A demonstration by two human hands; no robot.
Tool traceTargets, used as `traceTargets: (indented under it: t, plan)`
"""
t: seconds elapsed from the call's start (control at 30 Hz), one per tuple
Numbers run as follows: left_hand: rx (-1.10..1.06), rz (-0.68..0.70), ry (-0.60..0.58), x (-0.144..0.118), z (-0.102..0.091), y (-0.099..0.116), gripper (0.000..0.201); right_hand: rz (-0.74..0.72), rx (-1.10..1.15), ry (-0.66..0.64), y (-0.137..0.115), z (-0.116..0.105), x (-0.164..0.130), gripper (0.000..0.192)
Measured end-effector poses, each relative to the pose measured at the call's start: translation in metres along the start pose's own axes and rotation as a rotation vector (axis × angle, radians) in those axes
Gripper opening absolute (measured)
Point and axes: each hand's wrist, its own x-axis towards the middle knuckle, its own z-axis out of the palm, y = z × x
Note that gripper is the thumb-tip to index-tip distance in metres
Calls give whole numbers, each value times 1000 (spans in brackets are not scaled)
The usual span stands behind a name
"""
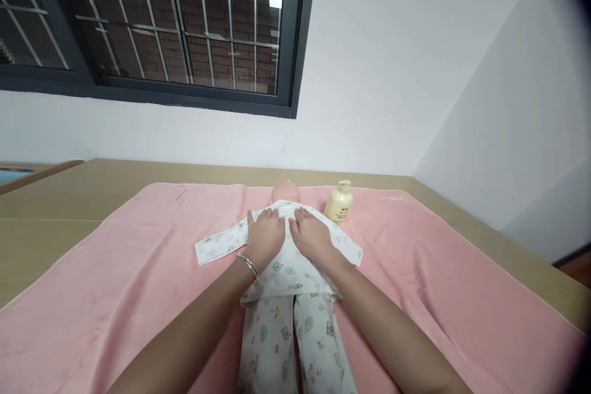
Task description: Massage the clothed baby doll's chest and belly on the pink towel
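Doll (286, 271) lies face-up on the pink towel (138, 271), dressed in a printed white suit, head pointing away from the person. Left hand (264, 235) and right hand (311, 235) rest side by side, fingers flat and spread, palms pressed on the doll's chest; neither grips anything. Cream pump bottle (338, 202) stands upright just beyond the right hand. Risk, as judged: a sideways sweep of that hand could topple the bottle; downward pressure could bunch the loose top.
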Motion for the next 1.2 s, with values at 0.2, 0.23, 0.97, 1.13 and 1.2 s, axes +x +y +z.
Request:
traceTargets:
  t: [0.2, 0.23, 0.97, 1.13, 1.2]
  plan:
    - [139, 36, -28, -8, -12, 11, 40, -60, 131, -72, 24, 10, 15, 53]
    - [130, 32, -32, -7, -12, 11, 40, -51, 114, -69, 20, 10, 14, 52]
    - [-210, -60, 53, 5, 27, -5, 51, -13, 206, 27, 10, 17, 4, 55]
    - [-156, -38, 62, 6, 27, -6, 49, -5, 206, 31, 7, 17, 2, 55]
    - [-124, -17, 75, 6, 26, -6, 49, -6, 214, 31, 8, 16, 2, 55]
